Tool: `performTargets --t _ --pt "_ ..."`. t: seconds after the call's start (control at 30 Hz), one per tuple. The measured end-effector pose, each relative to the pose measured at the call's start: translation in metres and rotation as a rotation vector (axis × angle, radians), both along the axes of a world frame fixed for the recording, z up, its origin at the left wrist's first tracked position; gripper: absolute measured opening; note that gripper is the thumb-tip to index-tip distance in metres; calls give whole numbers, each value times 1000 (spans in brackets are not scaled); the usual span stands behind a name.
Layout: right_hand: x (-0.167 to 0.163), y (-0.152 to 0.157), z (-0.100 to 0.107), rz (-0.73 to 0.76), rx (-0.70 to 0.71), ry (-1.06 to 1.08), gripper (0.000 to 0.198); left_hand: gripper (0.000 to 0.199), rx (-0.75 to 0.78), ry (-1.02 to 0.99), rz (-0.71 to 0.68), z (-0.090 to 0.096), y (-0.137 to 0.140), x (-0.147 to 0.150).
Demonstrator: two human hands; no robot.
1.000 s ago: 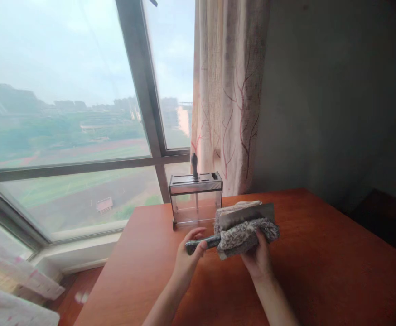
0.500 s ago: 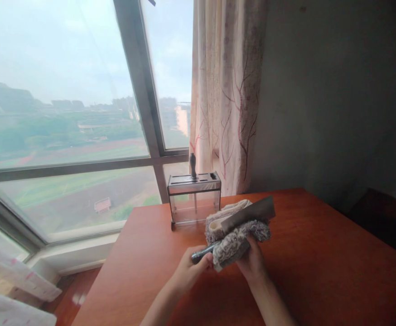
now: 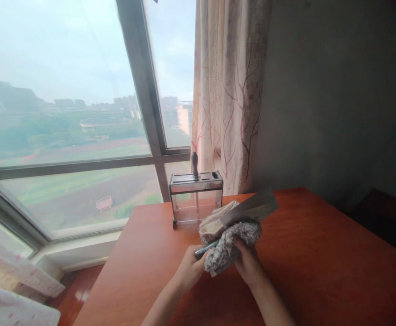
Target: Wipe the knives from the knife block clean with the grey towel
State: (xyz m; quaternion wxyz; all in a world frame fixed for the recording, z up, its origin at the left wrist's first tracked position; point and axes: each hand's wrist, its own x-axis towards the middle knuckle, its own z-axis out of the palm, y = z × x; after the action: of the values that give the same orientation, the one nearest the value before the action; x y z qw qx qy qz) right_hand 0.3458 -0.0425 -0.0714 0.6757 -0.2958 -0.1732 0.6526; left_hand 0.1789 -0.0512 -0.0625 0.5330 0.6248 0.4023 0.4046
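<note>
My left hand (image 3: pixel 191 267) is closed round the dark handle of a kitchen knife (image 3: pixel 250 209). Its wide blade, a cleaver's shape, points up and to the right and is smeared by motion. A fluffy grey cloth (image 3: pixel 227 246) is bunched against the blade, and my right hand (image 3: pixel 247 258) grips it from below. Part of the cloth lies behind the knife, showing a paler side. Right-hand fingers are mostly hidden in the folds. Just beyond stands a clear-sided knife block (image 3: pixel 197 184) with a dark-handled tool (image 3: pixel 194 164) upright in its top.
A reddish-brown wooden table (image 3: pixel 143 262) lies under my hands, its far edge near the knife block. Behind it are a large window (image 3: pixel 65 113) and a patterned curtain (image 3: pixel 232 90). Another curtain (image 3: pixel 11 285) hangs low at the left.
The cloth and my right hand have shifted slightly left and down along the knife. More of the blade's tip shows past the cloth. The view has turned a little.
</note>
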Motion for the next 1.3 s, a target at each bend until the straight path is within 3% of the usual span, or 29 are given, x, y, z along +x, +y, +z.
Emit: performTargets --t 0.2,0.4,0.6,0.7,0.77,0.87,0.97,1.07,1.17,1.23,1.3 --pt "32 14 2 -68 -31 146 41 46 50 45 -103 12 1 -15" --pt "56 23 6 -217 -80 242 26 51 -60 -177 15 28 1 -24" --pt "55 26 1 -248 -54 137 27 33 -97 -323 155 29 5 -41" --pt "58 27 -3 -293 -30 -56 36 25 -74 -338 214 31 7 -58" --pt "61 27 -4 -364 23 -326 38 21 -77 -365 251 33 8 -67" --pt "65 26 -3 -443 152 -818 25 20 -91 -396 290 37 9 -71" --pt "65 24 -1 -478 201 -1007 16 22 -102 -402 295 39 8 -65" --pt "63 24 -1 -577 150 -992 19 24 -107 -405 284 37 8 -58" --pt "59 25 -1 -661 33 -810 30 26 -125 -406 263 33 7 -54" --pt "57 27 0 -636 -51 -577 39 26 -137 -405 251 31 7 -54" --pt "57 26 2 -518 -99 -344 44 27 -148 -402 238 31 7 -55"
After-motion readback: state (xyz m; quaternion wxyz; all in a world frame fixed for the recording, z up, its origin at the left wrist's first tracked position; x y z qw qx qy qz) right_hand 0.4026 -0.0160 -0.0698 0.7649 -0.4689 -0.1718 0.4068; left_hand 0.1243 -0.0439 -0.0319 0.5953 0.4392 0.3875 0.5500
